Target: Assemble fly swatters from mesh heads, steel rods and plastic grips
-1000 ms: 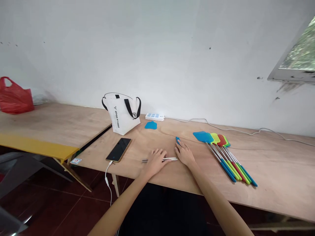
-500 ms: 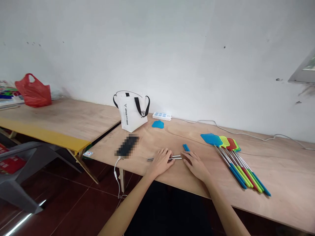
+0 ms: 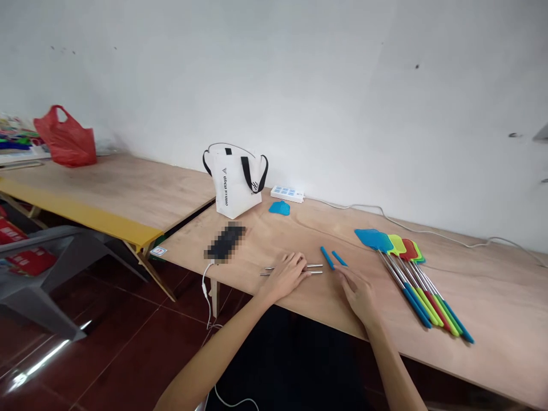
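Note:
My left hand lies flat with fingers spread over two thin metal rods on the plywood table. My right hand rests flat on the table to the right, fingers stretched out, holding nothing. Just beyond its fingertips lie two short blue handle pieces. A loose blue swatter head lies farther back, near the wall.
Several finished fly swatters lie in a row at the right. A white tote bag, a power strip with its cable, and a blurred phone are at the left. A second table holds a red plastic bag.
My right hand has drawn back toward me, uncovering the two blue handle pieces. My left hand stays on the rods. The camera has turned left and down.

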Tool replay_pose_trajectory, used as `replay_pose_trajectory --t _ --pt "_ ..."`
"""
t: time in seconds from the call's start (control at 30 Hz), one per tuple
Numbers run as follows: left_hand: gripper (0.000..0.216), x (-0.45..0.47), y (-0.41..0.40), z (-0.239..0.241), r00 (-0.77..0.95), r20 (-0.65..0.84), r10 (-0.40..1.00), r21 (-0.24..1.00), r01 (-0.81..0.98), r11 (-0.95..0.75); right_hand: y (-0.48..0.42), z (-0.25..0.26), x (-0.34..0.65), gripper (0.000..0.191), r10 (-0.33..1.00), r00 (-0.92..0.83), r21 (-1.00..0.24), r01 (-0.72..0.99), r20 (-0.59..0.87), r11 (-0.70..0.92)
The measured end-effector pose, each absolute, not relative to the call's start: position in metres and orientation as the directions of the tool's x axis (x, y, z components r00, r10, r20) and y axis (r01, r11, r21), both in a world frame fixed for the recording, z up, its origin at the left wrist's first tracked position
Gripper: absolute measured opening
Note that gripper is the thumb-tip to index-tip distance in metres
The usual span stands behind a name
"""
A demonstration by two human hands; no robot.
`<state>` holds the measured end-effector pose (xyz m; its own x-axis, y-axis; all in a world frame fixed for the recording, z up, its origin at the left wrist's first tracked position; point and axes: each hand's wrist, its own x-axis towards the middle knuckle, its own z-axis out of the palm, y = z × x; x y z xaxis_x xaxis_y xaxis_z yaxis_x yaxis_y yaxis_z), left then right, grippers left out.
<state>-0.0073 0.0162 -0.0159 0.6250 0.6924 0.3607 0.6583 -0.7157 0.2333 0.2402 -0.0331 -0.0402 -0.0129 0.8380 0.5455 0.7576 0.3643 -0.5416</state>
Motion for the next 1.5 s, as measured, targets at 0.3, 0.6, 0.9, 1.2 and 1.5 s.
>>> replay_pose_trajectory --t 0.3,0.6,0.9,1.2,1.5 --pt "0.024 -0.008 0.022 -0.019 0.639 0.357 0.681 0.221 0.651 -0.727 -0.032 -0.035 0.234 0.046 0.813 0.145 -0.687 0.629 0.563 0.363" --pt "0.023 -0.009 0.021 -0.017 0.613 0.341 0.713 0.297 0.65 -0.7 -0.039 -0.03 0.229 0.057 0.885 0.197 -0.695 0.697 0.422 0.177" --pt "0.025 -0.011 0.026 -0.024 0.54 0.356 0.762 0.352 0.678 -0.645 -0.034 -0.036 0.229 0.053 0.907 0.017 -0.556 0.795 0.42 0.242" --pt "0.024 -0.011 0.02 -0.015 0.555 0.31 0.772 0.358 0.684 -0.636 -0.035 -0.029 0.229 0.041 0.856 0.115 -0.591 0.769 0.504 0.245" --pt "0.018 -0.009 0.02 -0.015 0.586 0.335 0.738 0.39 0.626 -0.675 -0.038 -0.029 0.226 0.038 0.854 0.145 -0.589 0.78 0.499 0.212"
